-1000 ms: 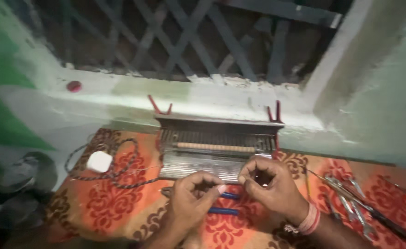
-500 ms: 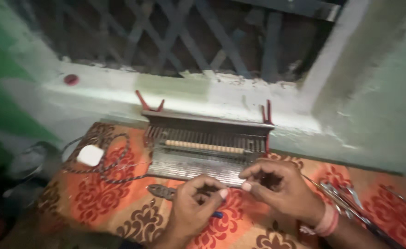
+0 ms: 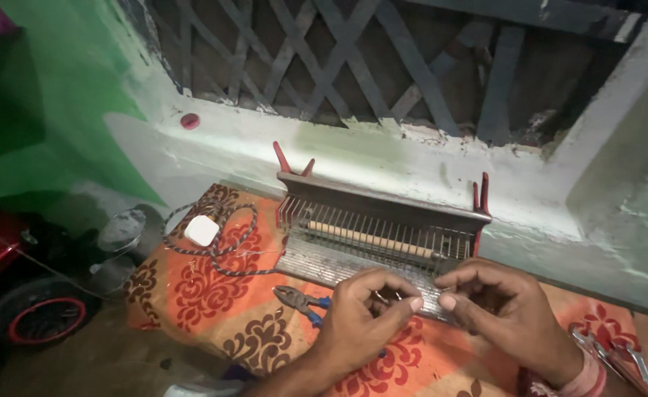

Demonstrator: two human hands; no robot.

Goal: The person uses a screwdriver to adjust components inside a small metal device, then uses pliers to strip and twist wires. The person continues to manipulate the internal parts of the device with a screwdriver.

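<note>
While I'm leaning closer than a second ago, both hands are meeting at the heater's front edge.
Left hand (image 3: 357,316): pinching something too small to tell.
Right hand (image 3: 504,312): fingertips curled shut, same spot.
Heater (image 3: 375,235): grille and rod unchanged.
Pliers (image 3: 298,300): lying untouched on the patterned cloth (image 3: 206,294).

Whatever the hands (image 3: 427,312) pinch: too small to tell. Tools (image 3: 618,356) at right cut off by edge.

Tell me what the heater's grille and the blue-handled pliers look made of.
Heater's grille: thin bare metal wires, dull grey, faintly glinting. Blue-handled pliers: dark steel jaws; grips look like plastic or rubber, judging by their smooth blue coating.
</note>
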